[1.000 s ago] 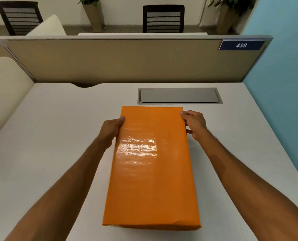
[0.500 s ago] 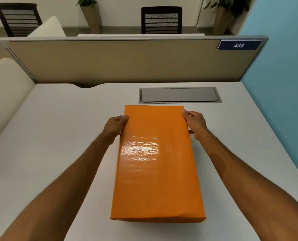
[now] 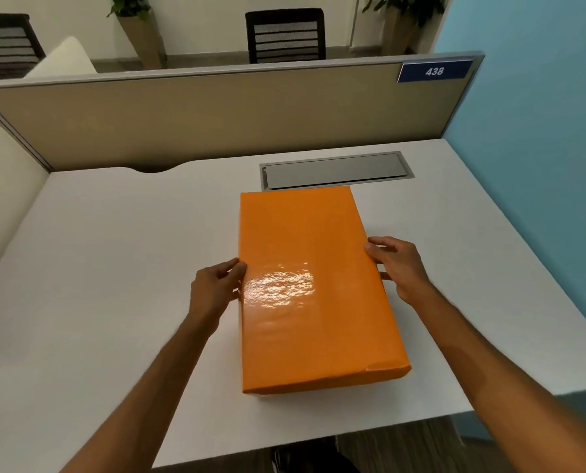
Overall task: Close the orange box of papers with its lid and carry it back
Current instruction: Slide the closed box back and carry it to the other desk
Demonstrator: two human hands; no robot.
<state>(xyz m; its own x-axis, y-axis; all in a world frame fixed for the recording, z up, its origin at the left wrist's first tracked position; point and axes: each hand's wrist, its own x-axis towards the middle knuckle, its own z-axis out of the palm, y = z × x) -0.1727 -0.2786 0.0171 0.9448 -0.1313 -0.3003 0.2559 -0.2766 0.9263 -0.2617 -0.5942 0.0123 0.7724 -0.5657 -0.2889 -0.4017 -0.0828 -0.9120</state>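
The orange box (image 3: 305, 302) lies lengthwise on the white desk (image 3: 114, 268) with its glossy orange lid covering it fully; the papers inside are hidden. My left hand (image 3: 215, 288) presses against the lid's left long edge about halfway along, thumb on top. On the opposite long edge my right hand (image 3: 395, 264) grips the same way, fingers wrapping down the side. Both hands hold the box between them.
A grey cable hatch (image 3: 336, 170) is set into the desk just behind the box. A beige partition (image 3: 216, 114) with a blue "438" sign (image 3: 434, 71) closes the back, a blue wall (image 3: 540, 148) the right. The desk's near edge (image 3: 319, 435) shows below.
Both hands slid from the box's far corners back to the middle of its long sides. The view pulled back and tilted, so the desk's near edge now shows.
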